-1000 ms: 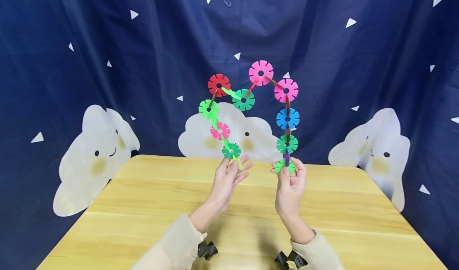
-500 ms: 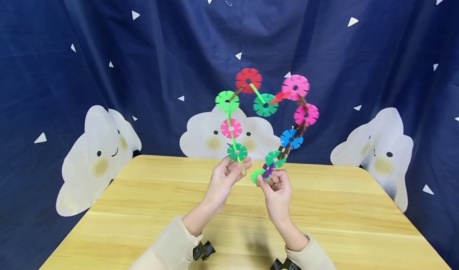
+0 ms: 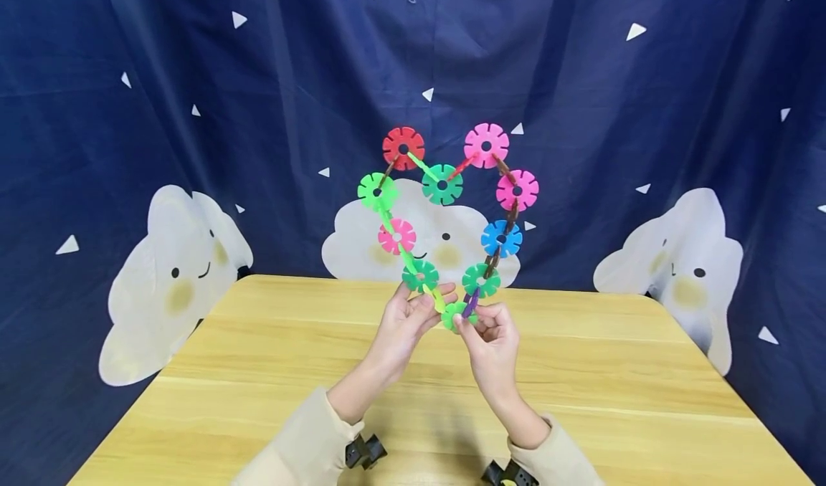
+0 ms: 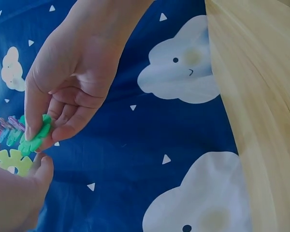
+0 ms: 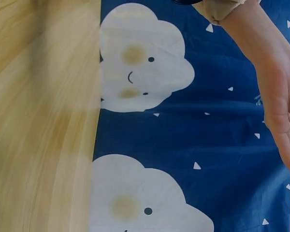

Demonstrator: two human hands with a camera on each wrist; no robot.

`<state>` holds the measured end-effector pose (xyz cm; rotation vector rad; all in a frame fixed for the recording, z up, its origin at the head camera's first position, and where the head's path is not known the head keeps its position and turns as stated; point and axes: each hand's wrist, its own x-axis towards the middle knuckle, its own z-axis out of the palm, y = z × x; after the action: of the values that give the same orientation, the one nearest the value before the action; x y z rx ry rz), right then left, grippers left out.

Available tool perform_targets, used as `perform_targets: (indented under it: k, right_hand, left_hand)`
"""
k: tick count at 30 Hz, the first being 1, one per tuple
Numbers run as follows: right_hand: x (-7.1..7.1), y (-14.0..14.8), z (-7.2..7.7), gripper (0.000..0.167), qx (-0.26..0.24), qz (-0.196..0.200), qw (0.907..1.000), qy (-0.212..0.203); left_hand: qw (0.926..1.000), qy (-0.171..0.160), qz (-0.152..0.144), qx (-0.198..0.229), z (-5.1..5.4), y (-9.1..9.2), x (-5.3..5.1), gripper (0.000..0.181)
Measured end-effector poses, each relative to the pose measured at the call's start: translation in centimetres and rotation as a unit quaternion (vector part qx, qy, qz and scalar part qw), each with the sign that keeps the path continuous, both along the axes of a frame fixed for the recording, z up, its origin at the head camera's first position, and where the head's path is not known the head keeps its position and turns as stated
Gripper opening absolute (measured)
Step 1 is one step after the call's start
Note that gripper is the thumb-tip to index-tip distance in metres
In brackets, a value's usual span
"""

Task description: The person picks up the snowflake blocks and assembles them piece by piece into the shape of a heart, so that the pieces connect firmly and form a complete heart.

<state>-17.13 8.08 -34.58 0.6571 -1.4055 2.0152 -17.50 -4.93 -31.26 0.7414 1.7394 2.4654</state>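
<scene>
A chain of notched plastic interlocking discs [image 3: 487, 145], in several colours, is held up in a heart-like outline above the table. My left hand [image 3: 403, 325] pinches the yellow-green disc [image 4: 20, 162] at the chain's lower left end, seen nearly edge-on in the head view. At the lower right end, my right hand [image 3: 495, 350] pinches a light green disc [image 3: 457, 317] between thumb and fingers; a purple disc [image 3: 472, 302] is slotted into it. The two end discs are very close together; whether they are joined cannot be told. The right wrist view shows no discs clearly.
A wooden table [image 3: 310, 342] lies below both hands. Behind it hangs a dark blue curtain [image 3: 290, 113] printed with white clouds [image 3: 174, 292] and small triangles. Black wrist cameras [image 3: 366, 451] sit at both sleeves.
My right hand has moved left and slightly down, bringing its green end disc beside the left end. The chain's wide arch has closed into a heart-like outline; both hands keep their grip.
</scene>
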Motion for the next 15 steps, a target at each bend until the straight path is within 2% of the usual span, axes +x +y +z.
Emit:
perform_targets:
  k: [10, 15]
  right_hand:
    - [0.10, 0.04, 0.14, 0.031, 0.010, -0.021, 0.9996, 0.013]
    - [0.20, -0.11, 0.12, 0.030, 0.015, -0.033, 0.9993, 0.006]
  left_hand:
    - [0.9987, 0.003, -0.046, 0.019, -0.27, -0.24, 0.16, 0.062]
    - [0.9986, -0.012, -0.046, 0.023, -0.36, -0.15, 0.45, 0.061]
